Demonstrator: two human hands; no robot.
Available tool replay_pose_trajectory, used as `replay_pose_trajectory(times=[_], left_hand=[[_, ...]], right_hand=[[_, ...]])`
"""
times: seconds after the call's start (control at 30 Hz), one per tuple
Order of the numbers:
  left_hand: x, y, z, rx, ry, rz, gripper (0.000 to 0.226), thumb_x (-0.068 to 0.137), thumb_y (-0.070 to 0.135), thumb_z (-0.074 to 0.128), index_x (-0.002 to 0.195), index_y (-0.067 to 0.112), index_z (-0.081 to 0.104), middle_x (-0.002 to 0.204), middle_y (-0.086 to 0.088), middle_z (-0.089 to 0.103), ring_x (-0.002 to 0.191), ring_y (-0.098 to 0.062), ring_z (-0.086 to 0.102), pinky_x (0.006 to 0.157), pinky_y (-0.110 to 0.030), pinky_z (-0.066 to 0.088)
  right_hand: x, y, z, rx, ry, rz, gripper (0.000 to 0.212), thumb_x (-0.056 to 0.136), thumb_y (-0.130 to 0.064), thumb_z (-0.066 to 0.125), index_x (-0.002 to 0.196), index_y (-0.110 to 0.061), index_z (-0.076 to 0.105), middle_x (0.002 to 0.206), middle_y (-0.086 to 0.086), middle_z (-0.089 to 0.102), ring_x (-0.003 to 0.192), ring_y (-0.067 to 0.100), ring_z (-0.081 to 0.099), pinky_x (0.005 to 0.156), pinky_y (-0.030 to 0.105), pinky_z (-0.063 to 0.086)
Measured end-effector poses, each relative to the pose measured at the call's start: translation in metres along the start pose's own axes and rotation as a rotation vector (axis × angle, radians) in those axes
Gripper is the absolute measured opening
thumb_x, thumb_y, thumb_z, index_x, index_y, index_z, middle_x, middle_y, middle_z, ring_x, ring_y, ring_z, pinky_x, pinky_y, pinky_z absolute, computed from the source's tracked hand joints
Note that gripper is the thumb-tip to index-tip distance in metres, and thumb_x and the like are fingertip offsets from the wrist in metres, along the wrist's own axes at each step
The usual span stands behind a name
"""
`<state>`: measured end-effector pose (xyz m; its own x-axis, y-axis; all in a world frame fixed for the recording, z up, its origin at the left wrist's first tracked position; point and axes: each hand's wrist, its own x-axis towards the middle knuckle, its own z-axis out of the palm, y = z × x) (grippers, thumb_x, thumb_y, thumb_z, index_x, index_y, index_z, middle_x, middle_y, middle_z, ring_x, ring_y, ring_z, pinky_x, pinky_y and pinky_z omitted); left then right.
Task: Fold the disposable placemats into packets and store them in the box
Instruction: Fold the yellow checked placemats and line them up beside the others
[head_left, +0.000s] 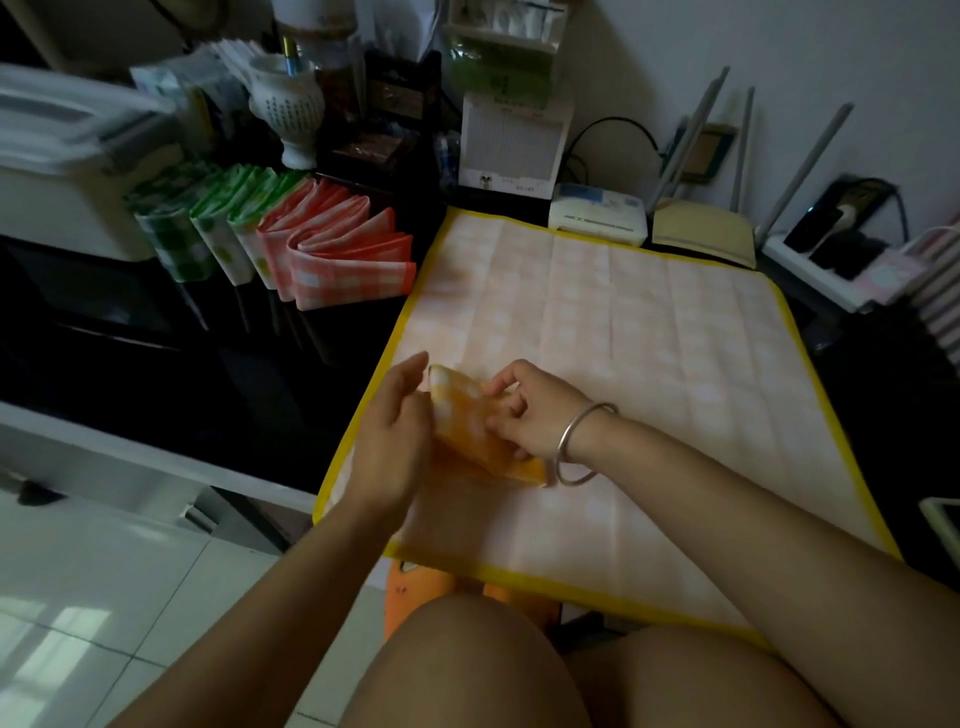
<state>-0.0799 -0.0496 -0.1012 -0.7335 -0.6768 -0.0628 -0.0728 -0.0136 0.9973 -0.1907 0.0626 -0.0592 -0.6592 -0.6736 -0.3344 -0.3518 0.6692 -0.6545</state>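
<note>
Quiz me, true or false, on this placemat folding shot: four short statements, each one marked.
1. The left hand and the right hand both hold an orange checked folded packet. True.
2. The bracelet is on the left wrist. False: it is on the right wrist.
3. An unfolded placemat with a yellow border lies spread under the hands. True.
4. The row of packets standing at the left is all blue. False: they are green and red checked.

Thin silver metal bangle (576, 425) on the wrist just behind the right hand (535, 415). Plain round band. Both forearms bare.
</note>
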Motion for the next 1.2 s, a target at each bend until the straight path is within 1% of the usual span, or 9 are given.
replay_pose_trajectory(times=[0.1, 0.23, 0.33, 0.4, 0.53, 0.67, 1.0, 1.1, 1.2], left_hand=[[0.008, 0.006, -0.015, -0.076, -0.029, 0.015, 0.054, 0.088, 0.028, 0.039, 0.142, 0.026, 0.044, 0.145, 0.006, 0.045, 0.136, -0.011, 0.04, 0.108, -0.034, 0.039], [0.007, -0.001, -0.024, 0.514, -0.299, 0.423, 0.06, 0.097, 0.049, 0.032, 0.154, 0.031, 0.023, 0.163, 0.012, 0.008, 0.147, 0.002, 0.006, 0.117, -0.015, 0.013], [0.015, -0.023, -0.027, 1.11, -0.314, 0.74, 0.061, 0.101, 0.045, 0.016, 0.155, 0.016, 0.02, 0.163, -0.003, 0.008, 0.151, -0.016, 0.003, 0.121, -0.037, 0.004], [0.02, -0.034, -0.032, 1.276, -0.33, 0.736, 0.06, 0.102, 0.042, 0.016, 0.154, 0.013, 0.023, 0.162, -0.005, 0.015, 0.15, -0.021, 0.009, 0.119, -0.046, 0.006], [0.018, -0.038, -0.033, 1.319, -0.324, 0.74, 0.06, 0.101, 0.041, 0.021, 0.152, 0.009, 0.031, 0.159, -0.008, 0.023, 0.147, -0.024, 0.021, 0.116, -0.049, 0.013], [0.015, -0.034, -0.03, 1.372, -0.309, 0.747, 0.06, 0.101, 0.04, 0.022, 0.15, 0.007, 0.035, 0.157, -0.01, 0.03, 0.145, -0.025, 0.027, 0.114, -0.051, 0.015], [0.008, -0.027, -0.026, 1.504, -0.284, 0.721, 0.06, 0.101, 0.043, 0.02, 0.15, 0.011, 0.035, 0.157, -0.008, 0.031, 0.146, -0.025, 0.027, 0.114, -0.065, 0.008], [0.008, -0.025, -0.027, 1.503, -0.299, 0.696, 0.06, 0.1, 0.044, 0.024, 0.15, 0.013, 0.036, 0.157, -0.006, 0.032, 0.145, -0.024, 0.027, 0.113, -0.065, 0.006], [0.014, -0.014, -0.036, 1.492, -0.364, 0.658, 0.063, 0.099, 0.048, 0.02, 0.154, 0.02, 0.028, 0.159, -0.001, 0.027, 0.147, -0.02, 0.022, 0.114, -0.063, -0.003]], right_hand=[[-0.001, -0.005, 0.003, -0.195, -0.018, 0.006, 0.029, 0.089, -0.022, 0.056, 0.115, -0.025, 0.044, 0.097, 0.0, 0.06, 0.091, 0.026, 0.062, 0.081, 0.031, 0.048], [-0.004, -0.015, 0.015, -0.444, 0.077, -0.044, 0.042, 0.083, -0.014, 0.056, 0.122, -0.018, 0.041, 0.11, 0.009, 0.061, 0.102, 0.033, 0.06, 0.08, 0.031, 0.043], [-0.006, -0.016, 0.021, -0.477, 0.124, -0.077, 0.04, 0.087, -0.021, 0.06, 0.121, -0.017, 0.041, 0.114, 0.009, 0.062, 0.104, 0.033, 0.06, 0.082, 0.032, 0.044], [-0.003, -0.014, 0.02, -0.461, 0.124, -0.068, 0.036, 0.088, -0.023, 0.061, 0.118, -0.02, 0.043, 0.111, 0.006, 0.064, 0.104, 0.031, 0.06, 0.084, 0.032, 0.044], [0.0, -0.015, 0.012, -0.482, 0.114, -0.037, 0.039, 0.082, -0.032, 0.066, 0.116, -0.027, 0.045, 0.111, 0.001, 0.062, 0.106, 0.027, 0.059, 0.085, 0.033, 0.045], [0.005, -0.021, -0.008, -0.709, 0.282, -0.096, 0.044, 0.085, -0.03, 0.058, 0.124, -0.018, 0.043, 0.127, 0.005, 0.05, 0.119, 0.028, 0.047, 0.09, 0.035, 0.042], [0.031, -0.033, -0.031, -0.626, -0.241, 0.179, 0.048, 0.076, -0.044, 0.07, 0.113, -0.014, 0.066, 0.11, 0.006, 0.068, 0.098, 0.024, 0.065, 0.09, 0.038, 0.053], [0.033, -0.041, -0.033, -0.626, -0.292, 0.159, 0.04, 0.079, -0.035, 0.065, 0.11, -0.011, 0.068, 0.111, 0.009, 0.067, 0.096, 0.022, 0.064, 0.091, 0.037, 0.052], [0.031, -0.037, -0.033, -0.431, -0.276, 0.151, 0.029, 0.081, -0.025, 0.065, 0.104, -0.008, 0.068, 0.101, 0.013, 0.066, 0.083, 0.024, 0.058, 0.074, 0.039, 0.053]])
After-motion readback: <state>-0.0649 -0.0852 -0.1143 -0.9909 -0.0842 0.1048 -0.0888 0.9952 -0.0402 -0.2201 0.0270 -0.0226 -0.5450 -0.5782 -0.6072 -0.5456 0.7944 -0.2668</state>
